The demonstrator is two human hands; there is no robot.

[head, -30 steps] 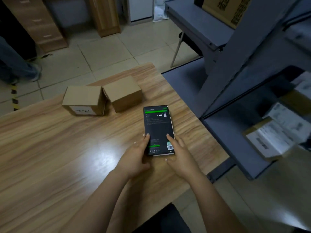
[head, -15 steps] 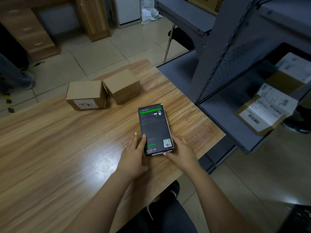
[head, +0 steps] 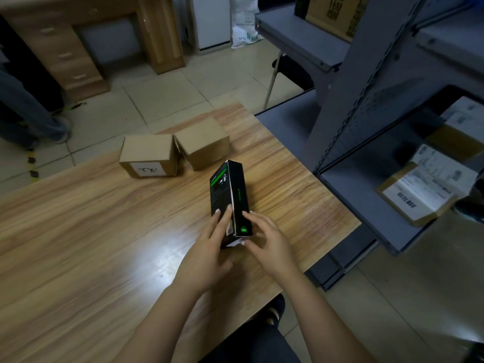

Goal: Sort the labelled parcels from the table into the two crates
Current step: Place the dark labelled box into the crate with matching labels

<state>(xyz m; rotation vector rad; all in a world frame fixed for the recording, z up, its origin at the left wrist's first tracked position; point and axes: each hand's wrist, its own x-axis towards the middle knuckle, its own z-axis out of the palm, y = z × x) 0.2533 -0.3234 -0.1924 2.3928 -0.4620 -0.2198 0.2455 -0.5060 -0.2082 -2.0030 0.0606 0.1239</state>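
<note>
We seem to be checking the box, tipped on edge between our left hand, flat against it, and right hand, pinching its near end; next we read its label and pick 1 crate.

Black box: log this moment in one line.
black-and-green cardboard box tilted, narrow side up | left hand presses face | right hand grips near end
</note>
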